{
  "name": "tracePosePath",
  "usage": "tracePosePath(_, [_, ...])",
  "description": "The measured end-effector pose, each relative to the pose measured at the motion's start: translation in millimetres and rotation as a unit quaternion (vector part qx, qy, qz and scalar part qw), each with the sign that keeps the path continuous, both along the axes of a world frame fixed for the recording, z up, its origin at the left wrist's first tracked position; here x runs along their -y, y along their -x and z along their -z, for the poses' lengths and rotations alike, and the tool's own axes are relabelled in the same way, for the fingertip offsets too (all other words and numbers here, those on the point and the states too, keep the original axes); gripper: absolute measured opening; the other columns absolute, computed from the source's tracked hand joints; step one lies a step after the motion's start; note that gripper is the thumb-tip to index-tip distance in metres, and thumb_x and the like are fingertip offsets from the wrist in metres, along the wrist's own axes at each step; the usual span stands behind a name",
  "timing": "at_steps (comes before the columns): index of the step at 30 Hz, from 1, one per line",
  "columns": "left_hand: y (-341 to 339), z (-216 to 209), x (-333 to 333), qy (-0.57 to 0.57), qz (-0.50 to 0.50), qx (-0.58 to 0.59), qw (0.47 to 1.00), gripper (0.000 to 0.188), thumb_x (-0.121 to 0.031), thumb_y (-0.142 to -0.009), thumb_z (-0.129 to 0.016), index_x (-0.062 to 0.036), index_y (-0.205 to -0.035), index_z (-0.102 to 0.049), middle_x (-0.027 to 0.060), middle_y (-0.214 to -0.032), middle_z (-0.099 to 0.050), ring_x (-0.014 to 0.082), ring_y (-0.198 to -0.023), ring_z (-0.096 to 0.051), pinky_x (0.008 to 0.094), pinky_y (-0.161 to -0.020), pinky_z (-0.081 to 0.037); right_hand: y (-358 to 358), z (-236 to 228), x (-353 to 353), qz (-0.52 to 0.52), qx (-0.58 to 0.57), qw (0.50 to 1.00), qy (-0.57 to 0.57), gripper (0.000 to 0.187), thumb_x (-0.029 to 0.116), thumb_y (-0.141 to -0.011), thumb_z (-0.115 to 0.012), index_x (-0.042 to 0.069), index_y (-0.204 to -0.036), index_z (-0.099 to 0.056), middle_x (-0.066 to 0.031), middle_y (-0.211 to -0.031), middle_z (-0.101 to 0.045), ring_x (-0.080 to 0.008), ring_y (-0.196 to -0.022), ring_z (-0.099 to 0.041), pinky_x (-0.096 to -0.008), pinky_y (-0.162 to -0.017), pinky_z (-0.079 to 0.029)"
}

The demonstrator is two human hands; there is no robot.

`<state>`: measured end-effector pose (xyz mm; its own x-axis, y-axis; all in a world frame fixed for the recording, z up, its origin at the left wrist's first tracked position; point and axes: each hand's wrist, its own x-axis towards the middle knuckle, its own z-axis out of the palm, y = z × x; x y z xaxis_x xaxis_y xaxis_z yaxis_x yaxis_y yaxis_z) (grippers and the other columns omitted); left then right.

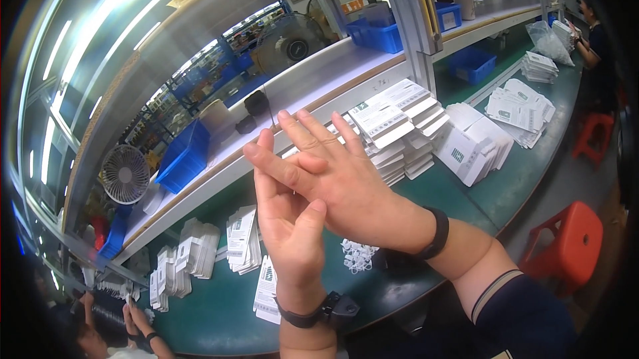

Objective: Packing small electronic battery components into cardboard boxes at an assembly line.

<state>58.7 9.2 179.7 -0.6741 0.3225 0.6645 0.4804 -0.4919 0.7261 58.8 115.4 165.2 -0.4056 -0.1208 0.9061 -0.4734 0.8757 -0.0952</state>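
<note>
My left hand point(287, 222) and my right hand point(349, 182) are raised above the green worktable and touch each other, the right one crossing in front of the left. The fingers of my right hand are stretched and spread, with nothing held. My left palm and thumb show; its fingers reach upward, partly hidden behind the right hand, and I see no thing in it. Below them lies a small heap of white plastic pieces point(359, 256). A flat white printed carton point(267, 292) lies beside my left wrist. Just beyond my right hand rises a tall stack of white cartons point(393, 116).
Carton bundles point(243, 239) line the left side; more cartons point(472, 146) lie at the right. Blue bins point(185, 156) and a small fan point(125, 174) stand along the shelf. A red stool point(566, 246) is at the right. Other people work at both ends.
</note>
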Motion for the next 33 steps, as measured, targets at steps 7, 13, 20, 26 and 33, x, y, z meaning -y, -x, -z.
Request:
tracePosePath(7, [-3.3,8.7,-5.1,0.03,-0.048,-0.016,0.998,0.083,-0.003,-0.08,-0.049,0.006,-0.153,-0.011,0.0168,-0.131,-0.049,0.0245,-0.126,-0.047,0.036,-0.112,-0.03,-3.8,-1.8,-3.3,0.037,0.011,0.999,-0.033,0.065,0.026,-0.094,-0.051,0.026,-0.155,-0.028,-0.0282,-0.145,-0.04,-0.0447,-0.136,-0.037,-0.0607,-0.112,-0.02])
tracePosePath(13, [20.8,25.9,1.1,-0.017,-0.143,-0.144,0.979,0.063,-0.007,-0.096,-0.037,0.0059,-0.152,-0.012,0.0155,-0.161,-0.018,0.0265,-0.147,-0.024,0.0375,-0.117,-0.021,22.1,22.1,17.0,-0.043,0.028,0.999,0.005,0.045,0.027,-0.091,-0.052,0.006,-0.13,-0.055,-0.0268,-0.153,-0.029,-0.0396,-0.144,-0.027,-0.0592,-0.116,-0.014])
tracePosePath(20, [-1.8,10.0,-12.1,-0.042,-0.185,-0.081,0.979,0.055,-0.016,-0.097,-0.037,0.0022,-0.148,-0.029,0.0143,-0.153,-0.033,0.0322,-0.14,-0.035,0.0421,-0.115,-0.03,13.6,17.2,23.3,-0.03,-0.042,0.999,-0.011,0.059,0.027,-0.097,-0.043,0.012,-0.152,-0.031,-0.0325,-0.146,-0.034,-0.0404,-0.142,-0.032,-0.0608,-0.116,-0.012])
tracePosePath(26, [-5.5,5.2,7.5,-0.035,-0.033,-0.051,0.998,0.074,-0.004,-0.081,-0.051,0.0048,-0.149,-0.022,0.0299,-0.143,-0.041,0.0424,-0.129,-0.045,0.0495,-0.11,-0.036,5.8,17.6,22.9,-0.062,-0.052,0.996,0.023,0.067,0.026,-0.097,-0.042,0.016,-0.158,-0.015,-0.034,-0.143,-0.037,-0.0424,-0.14,-0.033,-0.0616,-0.116,-0.01])
tracePosePath(33, [-9.6,3.2,11.3,-0.037,-0.021,-0.066,0.997,0.076,-0.003,-0.082,-0.052,0.0038,-0.15,-0.021,0.03,-0.138,-0.044,0.0422,-0.127,-0.046,0.0496,-0.108,-0.037,6.5,15.2,27.3,-0.087,-0.06,0.994,0.036,0.069,0.024,-0.093,-0.046,0.013,-0.156,-0.022,-0.0344,-0.141,-0.039,-0.0435,-0.138,-0.036,-0.0633,-0.116,-0.01])
